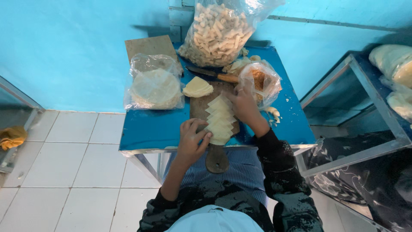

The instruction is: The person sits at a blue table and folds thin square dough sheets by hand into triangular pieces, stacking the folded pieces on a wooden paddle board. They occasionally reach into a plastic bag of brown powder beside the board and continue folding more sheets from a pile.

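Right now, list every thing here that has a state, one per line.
Left hand: open, fingers resting on the near end of the pale dough triangles.
Right hand: open, pressing the row's far end.
Row of pale dough triangles: overlapped along the wooden cutting board.
Wooden-handled knife: lying flat, unheld.
Big clear bag of pale rolls: open-topped, full.

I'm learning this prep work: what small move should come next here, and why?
Probably lift the nearest wrapper off the fanned row of wrappers: the left hand already touches its near end, and the right hand steadies the far end on the wooden board.
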Action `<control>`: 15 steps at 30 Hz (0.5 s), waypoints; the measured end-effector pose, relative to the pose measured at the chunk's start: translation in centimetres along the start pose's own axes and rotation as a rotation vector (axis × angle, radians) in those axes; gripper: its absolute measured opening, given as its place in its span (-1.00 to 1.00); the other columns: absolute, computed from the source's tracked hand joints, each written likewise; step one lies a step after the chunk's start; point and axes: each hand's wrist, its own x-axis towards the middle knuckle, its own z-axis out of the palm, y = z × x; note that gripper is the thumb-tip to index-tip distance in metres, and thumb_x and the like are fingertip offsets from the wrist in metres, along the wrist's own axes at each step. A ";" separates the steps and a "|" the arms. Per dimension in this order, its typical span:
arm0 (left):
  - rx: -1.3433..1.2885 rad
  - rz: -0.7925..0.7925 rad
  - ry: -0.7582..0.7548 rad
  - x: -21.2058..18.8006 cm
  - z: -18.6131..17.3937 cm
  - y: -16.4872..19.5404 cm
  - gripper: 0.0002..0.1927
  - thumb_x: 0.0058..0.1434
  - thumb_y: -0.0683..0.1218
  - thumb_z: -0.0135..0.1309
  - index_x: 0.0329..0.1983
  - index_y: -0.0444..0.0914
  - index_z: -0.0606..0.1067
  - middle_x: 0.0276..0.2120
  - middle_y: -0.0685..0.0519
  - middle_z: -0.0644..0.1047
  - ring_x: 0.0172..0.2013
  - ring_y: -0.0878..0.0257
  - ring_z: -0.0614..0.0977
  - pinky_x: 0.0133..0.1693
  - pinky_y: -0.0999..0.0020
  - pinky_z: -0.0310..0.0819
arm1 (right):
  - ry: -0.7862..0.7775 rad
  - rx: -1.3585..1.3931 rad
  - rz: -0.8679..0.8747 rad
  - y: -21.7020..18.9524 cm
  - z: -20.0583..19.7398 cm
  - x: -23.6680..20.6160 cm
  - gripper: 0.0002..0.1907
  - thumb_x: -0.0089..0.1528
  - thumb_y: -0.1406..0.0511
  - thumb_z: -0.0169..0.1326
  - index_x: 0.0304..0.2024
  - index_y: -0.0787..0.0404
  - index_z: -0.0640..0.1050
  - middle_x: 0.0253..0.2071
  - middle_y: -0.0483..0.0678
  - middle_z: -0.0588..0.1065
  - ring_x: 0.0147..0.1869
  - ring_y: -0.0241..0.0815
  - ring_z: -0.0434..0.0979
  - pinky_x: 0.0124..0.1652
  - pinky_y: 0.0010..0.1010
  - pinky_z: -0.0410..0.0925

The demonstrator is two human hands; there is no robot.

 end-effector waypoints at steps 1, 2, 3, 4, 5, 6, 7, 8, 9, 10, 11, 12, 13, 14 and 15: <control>0.004 -0.003 -0.001 0.0 0.0 0.0 -0.87 0.22 -0.12 0.15 -0.27 -0.29 0.62 0.01 -0.03 0.54 0.13 -0.06 0.46 0.17 -0.03 0.24 | 0.077 -0.096 -0.099 -0.3 0.0 0.0 -0.57 -0.02 0.32 0.19 -0.08 -0.10 0.71 -0.18 0.10 0.41 0.25 0.31 0.36 0.16 0.21 0.25; 0.003 -0.008 -0.002 -0.1 0.0 0.0 -0.87 0.23 -0.11 0.16 -0.28 -0.28 0.62 0.00 -0.03 0.55 0.13 -0.05 0.46 0.17 -0.03 0.24 | 0.153 -0.190 -0.196 -0.5 -0.1 0.0 -0.56 -0.12 0.30 0.21 -0.17 -0.12 0.73 -0.23 0.07 0.42 0.25 0.32 0.38 0.15 0.29 0.23; 0.001 -0.011 -0.002 -0.1 0.0 0.0 -0.87 0.23 -0.11 0.16 -0.28 -0.28 0.62 0.00 -0.02 0.55 0.13 -0.04 0.46 0.17 -0.02 0.24 | 0.089 -0.120 -0.095 -0.4 -0.3 -0.1 -0.67 -0.03 0.31 0.20 -0.20 -0.07 0.71 -0.18 0.08 0.44 0.21 0.27 0.42 0.09 0.18 0.29; -0.001 -0.014 -0.001 0.0 0.0 0.0 -0.87 0.24 -0.11 0.16 -0.28 -0.27 0.62 0.00 -0.01 0.55 0.13 -0.04 0.46 0.17 -0.02 0.25 | 0.025 -0.049 0.005 0.0 -0.6 -0.3 -0.77 0.06 0.33 0.20 -0.22 -0.01 0.69 -0.12 0.08 0.46 0.17 0.21 0.46 0.02 0.06 0.35; 0.003 -0.014 -0.005 -0.1 0.0 -0.1 -0.87 0.24 -0.11 0.16 -0.29 -0.27 0.62 0.00 -0.01 0.55 0.13 -0.04 0.47 0.17 -0.02 0.24 | -0.039 0.023 0.105 0.6 -0.9 -0.6 -0.87 0.16 0.34 0.19 -0.25 0.04 0.67 -0.06 0.08 0.48 0.12 0.15 0.49 -0.04 -0.06 0.41; 0.007 -0.013 -0.009 -0.1 0.0 -0.1 -0.87 0.24 -0.11 0.16 -0.30 -0.27 0.63 -0.01 -0.01 0.55 0.13 -0.04 0.47 0.17 -0.03 0.24 | 0.126 -0.054 0.059 1.5 -1.3 -0.8 -0.79 0.17 0.36 0.18 -0.14 0.09 0.67 -0.04 0.08 0.51 0.12 0.15 0.49 0.02 -0.05 0.42; 0.009 -0.011 -0.012 -0.1 0.1 -0.2 -0.87 0.24 -0.11 0.16 -0.30 -0.26 0.63 -0.01 -0.02 0.55 0.13 -0.03 0.47 0.16 -0.03 0.24 | 0.290 -0.132 0.009 2.5 -1.6 -1.0 -0.71 0.18 0.38 0.16 -0.04 0.15 0.67 -0.02 0.09 0.54 0.12 0.15 0.49 0.09 -0.04 0.42; 0.012 -0.005 -0.005 -0.1 0.2 -0.2 -0.87 0.25 -0.11 0.16 -0.30 -0.27 0.63 -0.01 -0.02 0.55 0.13 -0.04 0.47 0.16 -0.02 0.24 | 0.274 -0.196 0.126 3.7 -2.0 -1.3 -0.72 0.19 0.39 0.16 -0.03 0.18 0.66 -0.04 0.14 0.56 0.08 0.19 0.51 -0.01 -0.03 0.43; 0.015 0.000 0.001 -0.2 0.2 -0.3 -0.87 0.25 -0.10 0.15 -0.29 -0.27 0.63 -0.01 -0.03 0.55 0.13 -0.04 0.47 0.16 -0.02 0.24 | 0.256 -0.257 0.244 5.0 -2.4 -1.7 -0.72 0.19 0.39 0.16 -0.03 0.22 0.65 -0.05 0.19 0.57 0.04 0.23 0.54 -0.11 -0.02 0.43; 0.016 0.004 0.003 -0.2 0.2 -0.3 -0.86 0.26 -0.10 0.15 -0.28 -0.27 0.63 0.00 -0.03 0.55 0.13 -0.04 0.47 0.16 -0.01 0.25 | 0.205 -0.271 0.305 6.0 -2.4 -1.9 -0.75 0.19 0.34 0.19 -0.07 0.25 0.62 -0.06 0.22 0.57 -0.02 0.25 0.56 -0.15 -0.01 0.44; 0.017 0.001 0.002 -0.3 0.2 -0.3 -0.86 0.26 -0.10 0.15 -0.29 -0.27 0.63 -0.01 -0.03 0.56 0.12 -0.03 0.48 0.16 -0.02 0.24 | 0.153 -0.285 0.367 7.0 -2.3 -2.0 -0.74 0.19 0.28 0.22 -0.11 0.29 0.60 -0.06 0.25 0.57 -0.09 0.28 0.57 -0.19 0.01 0.45; 0.018 0.002 0.001 -0.3 0.2 -0.4 -0.86 0.27 -0.10 0.15 -0.30 -0.26 0.63 -0.01 -0.03 0.56 0.12 -0.03 0.48 0.16 -0.02 0.24 | 0.104 -0.299 0.429 7.7 -2.0 -2.1 -0.69 0.19 0.23 0.25 -0.15 0.32 0.57 -0.07 0.28 0.56 -0.16 0.30 0.58 -0.23 0.02 0.45; 0.018 0.004 0.000 -0.3 0.3 -0.5 -0.85 0.28 -0.09 0.15 -0.30 -0.26 0.63 -0.01 -0.03 0.56 0.11 -0.03 0.48 0.16 -0.02 0.24 | 0.077 -0.251 0.450 8.2 -1.6 -2.2 -0.69 0.15 0.26 0.24 -0.12 0.31 0.57 -0.13 0.29 0.56 -0.18 0.33 0.58 -0.24 0.05 0.45; 0.020 0.008 0.000 -0.3 0.3 -0.5 -0.85 0.28 -0.09 0.14 -0.30 -0.26 0.64 -0.01 -0.03 0.56 0.12 -0.03 0.48 0.16 -0.02 0.24 | 0.051 -0.203 0.470 8.5 -1.2 -2.3 -0.67 0.11 0.30 0.23 -0.09 0.29 0.57 -0.20 0.29 0.56 -0.20 0.36 0.57 -0.24 0.07 0.44; 0.024 0.012 0.002 -0.2 0.3 -0.5 -0.85 0.28 -0.09 0.14 -0.29 -0.27 0.64 -0.01 -0.03 0.56 0.12 -0.03 0.48 0.17 -0.02 0.24 | 0.026 -0.153 0.487 8.7 -0.8 -2.3 -0.63 0.07 0.34 0.22 -0.06 0.27 0.57 -0.27 0.30 0.56 -0.23 0.39 0.57 -0.25 0.10 0.43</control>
